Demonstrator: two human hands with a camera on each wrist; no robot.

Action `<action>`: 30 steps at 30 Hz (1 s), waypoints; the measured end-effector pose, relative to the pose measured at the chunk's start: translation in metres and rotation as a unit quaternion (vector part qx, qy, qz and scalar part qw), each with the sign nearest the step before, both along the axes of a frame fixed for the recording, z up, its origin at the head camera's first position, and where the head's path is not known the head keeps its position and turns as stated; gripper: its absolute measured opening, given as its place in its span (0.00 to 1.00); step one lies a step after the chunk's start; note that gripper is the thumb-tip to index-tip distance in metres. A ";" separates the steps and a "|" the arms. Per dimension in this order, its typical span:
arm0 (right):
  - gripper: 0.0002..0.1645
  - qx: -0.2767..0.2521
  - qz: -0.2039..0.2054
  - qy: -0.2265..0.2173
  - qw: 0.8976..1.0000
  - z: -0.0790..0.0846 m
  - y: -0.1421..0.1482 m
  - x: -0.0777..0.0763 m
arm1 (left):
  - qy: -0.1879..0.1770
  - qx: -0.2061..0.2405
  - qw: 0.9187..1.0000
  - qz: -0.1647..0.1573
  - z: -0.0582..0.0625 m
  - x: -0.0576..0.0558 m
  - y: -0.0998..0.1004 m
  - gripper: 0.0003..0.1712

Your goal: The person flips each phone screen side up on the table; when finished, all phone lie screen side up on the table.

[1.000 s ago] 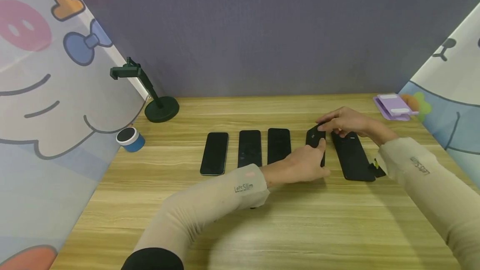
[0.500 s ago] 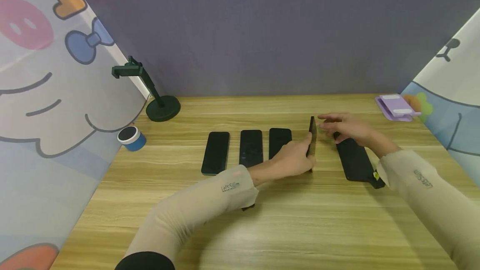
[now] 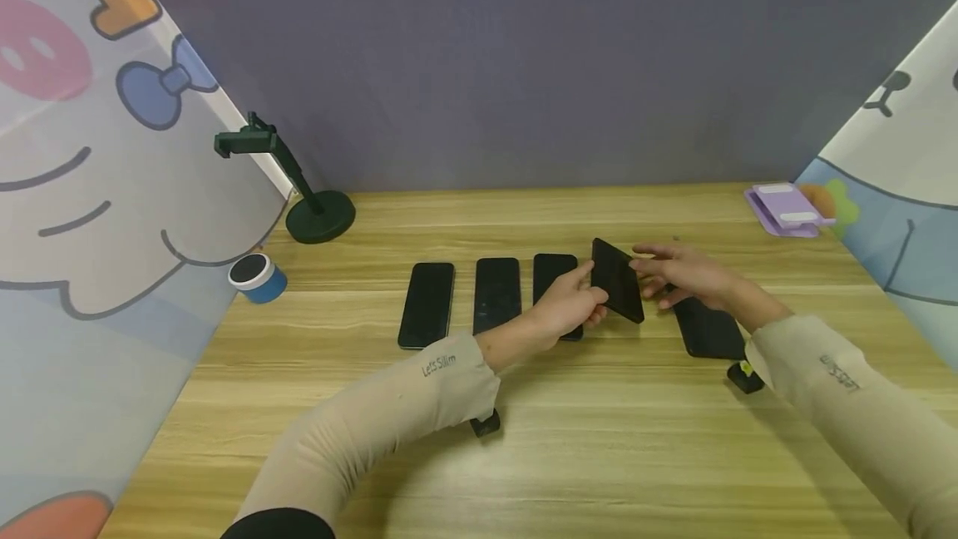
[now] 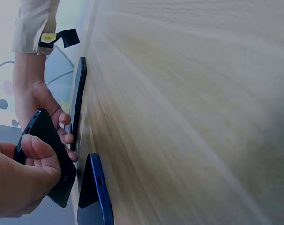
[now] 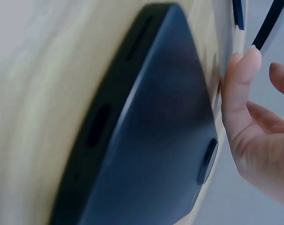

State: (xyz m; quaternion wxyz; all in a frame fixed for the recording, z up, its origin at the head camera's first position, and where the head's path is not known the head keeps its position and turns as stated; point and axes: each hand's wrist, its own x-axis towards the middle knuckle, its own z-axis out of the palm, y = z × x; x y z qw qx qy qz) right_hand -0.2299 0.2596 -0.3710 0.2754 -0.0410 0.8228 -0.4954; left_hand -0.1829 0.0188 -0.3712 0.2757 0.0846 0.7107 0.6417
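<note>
My left hand (image 3: 561, 306) pinches a black smartphone (image 3: 617, 281) by its left edge and holds it tilted above the table, its dark face toward me. In the left wrist view, the thumb and curled fingers grip this smartphone (image 4: 48, 131) near one end. Close by its right edge is my right hand (image 3: 692, 273), fingers loosely bent; whether a fingertip touches the phone I cannot tell. Beneath the right hand another black smartphone (image 3: 707, 331) lies back up, its raised camera (image 5: 210, 161) showing in the right wrist view.
To the left lie three dark phones in a row: one phone (image 3: 427, 306), a middle phone (image 3: 497, 294) and a partly hidden phone (image 3: 554, 273). A green stand (image 3: 320, 215), a blue-and-white jar (image 3: 259, 278) and a purple holder (image 3: 789, 210) stand farther out.
The smartphone has turned from showing its back, through edge-on, to showing its dark face. My left hand has drawn it leftward. The right hand has come off it, then moved slightly down.
</note>
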 end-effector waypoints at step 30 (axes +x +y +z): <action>0.44 -0.001 -0.037 0.044 0.998 -0.006 -0.001 0.002 | 0.063 -0.091 0.991 -0.073 0.001 0.005 -0.008 0.45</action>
